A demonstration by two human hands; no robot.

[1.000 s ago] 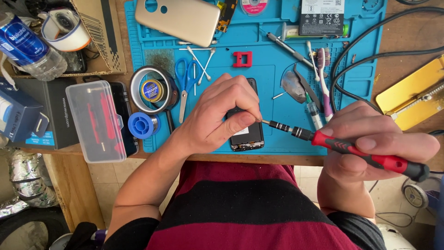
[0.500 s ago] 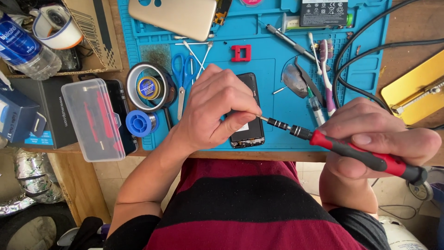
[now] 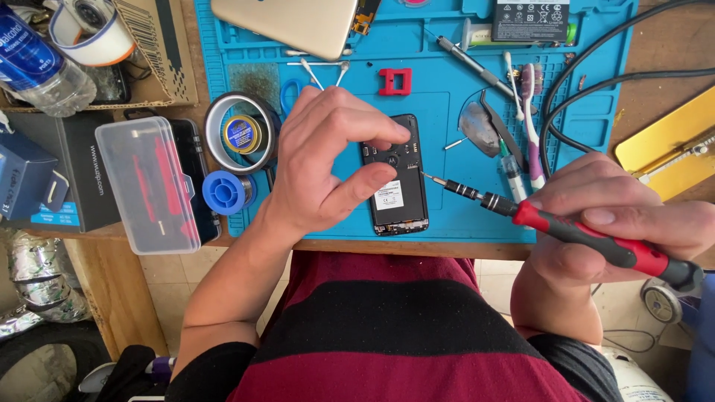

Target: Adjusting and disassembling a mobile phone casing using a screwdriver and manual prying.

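Left hand (image 3: 328,160) fingertips pinch on opened phone (image 3: 395,179) lying on blue mat (image 3: 439,104). Right hand (image 3: 618,223) grips red screwdriver (image 3: 581,234), tip just beside left fingertips at phone's edge.

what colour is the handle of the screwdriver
Red with black, on the slim precision screwdriver in the right hand; head view.

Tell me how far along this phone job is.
Done: the phone lies opened on the blue mat, its gold back cover set aside at the top. In hand: the left hand steadies the phone while the right hand brings the red screwdriver tip to its right edge. Left: the inner frame is not yet lifted.
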